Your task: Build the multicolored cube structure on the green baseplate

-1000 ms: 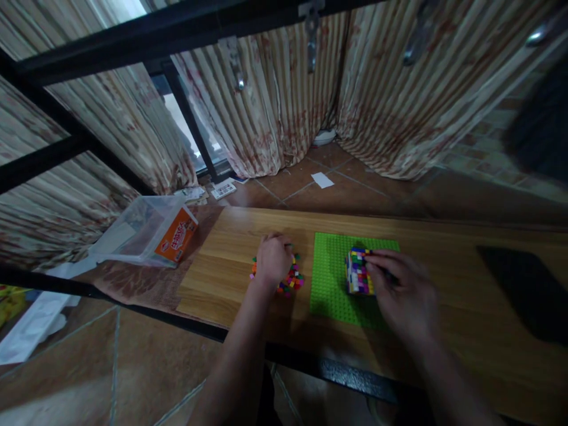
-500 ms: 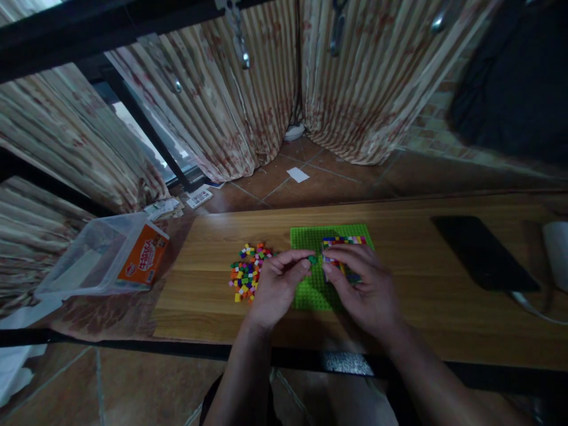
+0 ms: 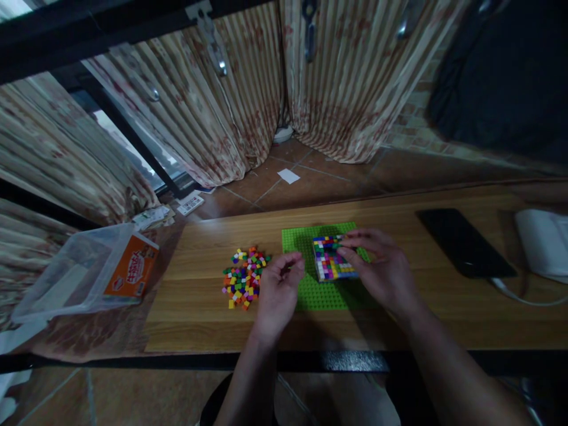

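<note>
A green studded baseplate [image 3: 326, 300] lies on the wooden table, bearing a block of many-coloured small bricks [image 3: 326, 266] packed in rows. Over the far right part of that block is my right hand [image 3: 379, 260], thumb and forefinger pinching a small dark green brick [image 3: 341, 244] at its top. The hand hides the block's right side. My left hand [image 3: 280, 287] hovers between the loose bricks and the block, fingers curled and closed; whatever is in them, if anything, cannot be made out. Just left of it spreads a pile of loose coloured bricks [image 3: 243, 278].
A clear plastic box [image 3: 75, 266] with an orange label stands beyond the table's left end. At the right lie a black phone [image 3: 464, 241] with a white cable [image 3: 526, 299] and a white object [image 3: 544, 242]. Curtains [image 3: 248, 94] hang behind the table.
My hands have moved apart. The right one now reaches over the block with the green brick, which was between both hands' fingertips before. My left hand has drawn back left. The view has shifted slightly.
</note>
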`<state>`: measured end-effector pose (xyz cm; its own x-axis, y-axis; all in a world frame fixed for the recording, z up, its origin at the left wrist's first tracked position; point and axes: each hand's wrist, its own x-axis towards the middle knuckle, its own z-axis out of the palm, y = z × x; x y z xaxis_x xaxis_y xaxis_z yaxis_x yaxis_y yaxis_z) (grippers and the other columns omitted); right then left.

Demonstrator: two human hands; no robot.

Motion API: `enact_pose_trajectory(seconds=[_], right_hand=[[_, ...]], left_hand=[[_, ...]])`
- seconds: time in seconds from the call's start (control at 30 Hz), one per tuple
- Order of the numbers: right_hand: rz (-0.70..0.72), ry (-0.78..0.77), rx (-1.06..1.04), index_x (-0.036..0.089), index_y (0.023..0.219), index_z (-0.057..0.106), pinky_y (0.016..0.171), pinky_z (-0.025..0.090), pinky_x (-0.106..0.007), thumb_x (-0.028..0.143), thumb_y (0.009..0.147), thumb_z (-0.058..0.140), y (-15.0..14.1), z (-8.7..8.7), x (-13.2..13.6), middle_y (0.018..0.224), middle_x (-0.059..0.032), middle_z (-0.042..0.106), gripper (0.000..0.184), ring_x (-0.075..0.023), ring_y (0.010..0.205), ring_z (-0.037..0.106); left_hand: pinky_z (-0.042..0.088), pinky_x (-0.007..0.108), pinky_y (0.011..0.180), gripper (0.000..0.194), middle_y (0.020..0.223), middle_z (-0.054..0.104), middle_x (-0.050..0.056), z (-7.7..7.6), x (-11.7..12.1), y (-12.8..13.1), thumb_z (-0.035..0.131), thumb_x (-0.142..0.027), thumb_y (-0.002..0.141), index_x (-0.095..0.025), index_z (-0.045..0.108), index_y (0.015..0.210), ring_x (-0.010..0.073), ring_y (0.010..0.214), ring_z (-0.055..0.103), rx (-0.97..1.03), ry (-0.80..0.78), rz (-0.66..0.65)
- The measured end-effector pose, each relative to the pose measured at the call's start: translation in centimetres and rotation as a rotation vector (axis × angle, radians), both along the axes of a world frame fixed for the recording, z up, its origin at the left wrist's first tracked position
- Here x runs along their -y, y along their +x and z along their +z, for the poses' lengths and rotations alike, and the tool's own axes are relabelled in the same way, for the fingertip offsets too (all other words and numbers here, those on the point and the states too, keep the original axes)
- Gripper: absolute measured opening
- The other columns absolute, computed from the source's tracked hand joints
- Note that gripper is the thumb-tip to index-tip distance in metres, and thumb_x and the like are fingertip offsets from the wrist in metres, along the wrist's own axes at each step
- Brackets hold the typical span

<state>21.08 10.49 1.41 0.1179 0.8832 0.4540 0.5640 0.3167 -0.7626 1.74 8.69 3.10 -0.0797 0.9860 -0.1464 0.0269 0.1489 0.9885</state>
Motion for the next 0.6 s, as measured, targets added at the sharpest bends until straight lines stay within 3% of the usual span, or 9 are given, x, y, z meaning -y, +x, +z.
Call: enact_pose_trajectory(seconds=[0.27,0.47,0.6], right_hand=[[0.055,-0.058,0.026,0.030,0.083,0.077,0.100,0.046,-0.053,0.035,0.082,0.071,-0.4,-0.3,-0.2,0.123,-0.0047,0.063,0.008,-0.0280,0.119,0.056],[0.047,-0.078,0.021,0.030,0.081,0.077,0.102,0.043,-0.054,0.033,0.080,0.072,-1.1,-0.2,-0.2,0.125,-0.0037,0.063,0.006,-0.0286,0.122,0.053],[-0.004,-0.092,-0.026,0.028,0.078,0.076,0.103,0.042,-0.053,0.032,0.077,0.073,-1.6,-0.3,-0.4,0.124,-0.0048,0.063,0.005,-0.0289,0.121,0.053]], left_hand=[[0.052,0.028,0.072,0.034,0.109,0.072,0.007,-1.2,0.8,1.2,0.062,-0.027,0.085,-0.017,0.066,0.118,0.0150,0.078,0.065,-0.171,0.007,-0.126],[0.047,0.024,0.059,0.045,0.089,0.073,0.003,-1.5,1.3,1.6,0.060,-0.032,0.089,-0.021,0.060,0.133,0.0129,0.063,0.059,-0.186,0.009,-0.227],[0.047,0.025,0.059,0.046,0.094,0.073,0.005,-1.3,1.3,1.7,0.061,-0.030,0.088,-0.020,0.061,0.133,0.0121,0.062,0.058,-0.215,0.033,-0.210]])
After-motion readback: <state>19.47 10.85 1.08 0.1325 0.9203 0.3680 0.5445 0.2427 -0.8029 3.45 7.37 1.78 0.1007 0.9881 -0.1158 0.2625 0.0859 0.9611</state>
